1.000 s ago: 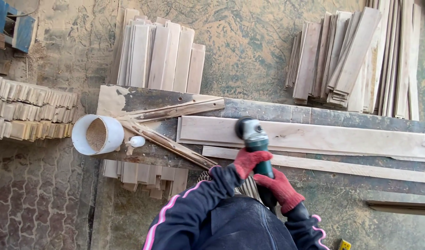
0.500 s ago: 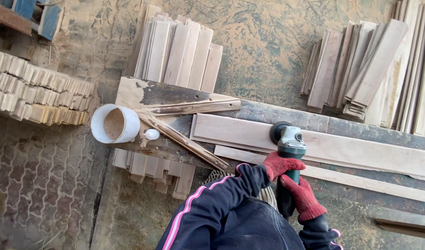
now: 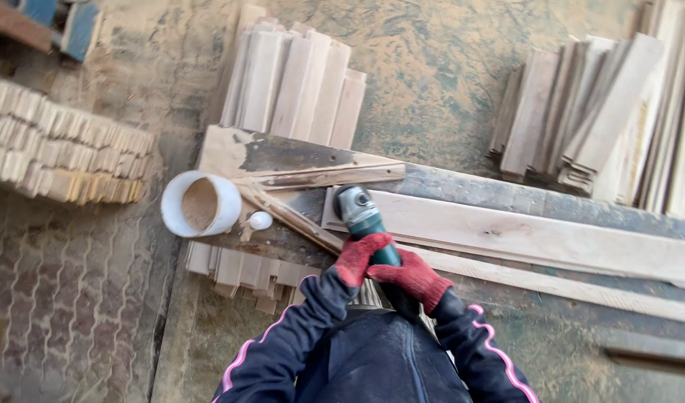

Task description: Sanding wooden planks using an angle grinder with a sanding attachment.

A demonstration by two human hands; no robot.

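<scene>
At the near end of the long plank (image 3: 521, 231), I run an angle grinder (image 3: 361, 216) on the wood.
Both red-gloved hands clench it: left hand (image 3: 359, 256) behind its head, right hand (image 3: 411, 275) on the rear handle. White bucket (image 3: 200, 204) stands left.

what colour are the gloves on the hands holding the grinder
Red, on both the left hand and right hand; head view.

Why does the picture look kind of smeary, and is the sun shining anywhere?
In the head view, everything is a bit soft, as if the camera moved: the stacked wood pieces at left and the leaning boards at right smear most. The green grinder and red-gloved left hand and right hand look clearer. Light is flat and even, without hard shadows or glare.
</scene>
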